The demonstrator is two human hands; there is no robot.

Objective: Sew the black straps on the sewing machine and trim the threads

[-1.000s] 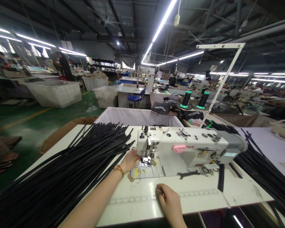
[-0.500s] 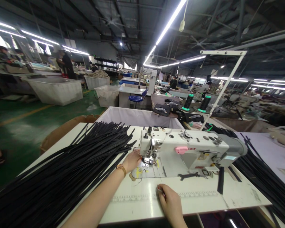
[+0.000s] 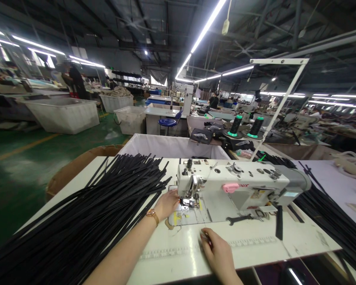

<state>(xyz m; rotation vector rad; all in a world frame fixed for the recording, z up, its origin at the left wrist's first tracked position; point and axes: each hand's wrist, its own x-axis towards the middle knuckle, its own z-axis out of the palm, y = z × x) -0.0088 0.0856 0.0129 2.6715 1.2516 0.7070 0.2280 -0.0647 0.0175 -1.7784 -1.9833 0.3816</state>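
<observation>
My left hand (image 3: 167, 204), with a watch on the wrist, reaches to the needle end of a white sewing machine (image 3: 210, 178). Its fingers are drawn together beside the presser foot (image 3: 188, 202); the machine head partly covers the fingertips, so whatever they pinch is hidden. Over the table's front part, by the printed ruler scale (image 3: 252, 241), my right hand (image 3: 218, 251) is closed with the fingers curled. Something small and dark shows between thumb and fingers, too little to name. Left of the machine lies a large bundle of long black strips (image 3: 86, 213).
A wrench (image 3: 240, 219) lies in front of the machine. More black strips (image 3: 329, 213) run along the right side. Behind stand a white-lined bin (image 3: 172, 146) and two black thread cones (image 3: 235, 126). A blue stool (image 3: 167, 122) and a grey tub (image 3: 62, 113) are farther off.
The view has shifted slightly, moving the machine and table a little right and down in the picture. Both hands keep nearly the same places and closed poses.
</observation>
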